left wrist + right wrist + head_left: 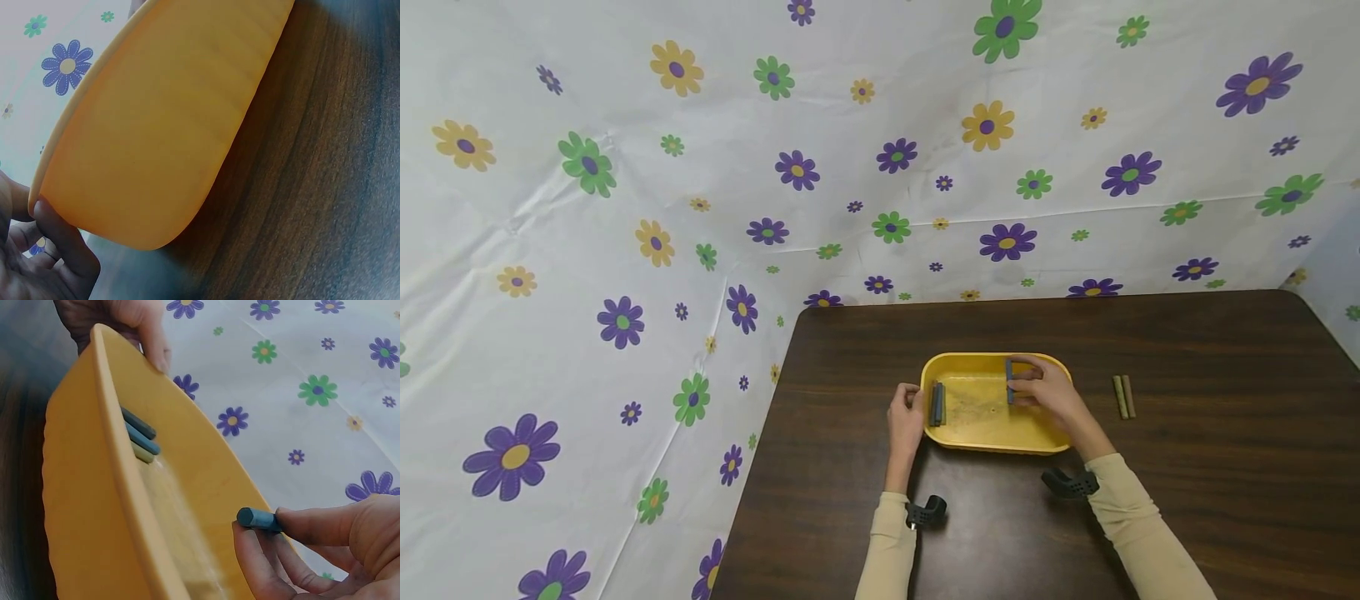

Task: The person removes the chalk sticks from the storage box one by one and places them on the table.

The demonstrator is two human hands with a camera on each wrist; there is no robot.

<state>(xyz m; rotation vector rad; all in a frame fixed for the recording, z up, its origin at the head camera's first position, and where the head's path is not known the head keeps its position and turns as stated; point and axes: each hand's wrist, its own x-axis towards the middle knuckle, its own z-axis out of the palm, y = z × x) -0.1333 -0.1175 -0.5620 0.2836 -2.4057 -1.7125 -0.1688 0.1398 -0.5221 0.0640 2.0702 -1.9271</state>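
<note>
A yellow plastic tray [973, 412] with raised walls sits on the table. My left hand [905, 421] pinches its left rim, the thumb outside the wall in the left wrist view. My right hand [1049, 390] holds a blue chalk stick [1010, 383] over the tray's right half, between thumb and fingertips; its round end [247, 517] faces the right wrist camera. Several more sticks lie side by side at the tray's left end: a dark one [139, 423], a blue one [144, 439] and an olive one [142, 452].
Two sticks, an olive one [1120, 397] and a brown one [1129, 396], lie on the dark wooden table [1225, 458] right of the tray. A white sheet with flowers [850, 150] hangs behind and to the left of the table.
</note>
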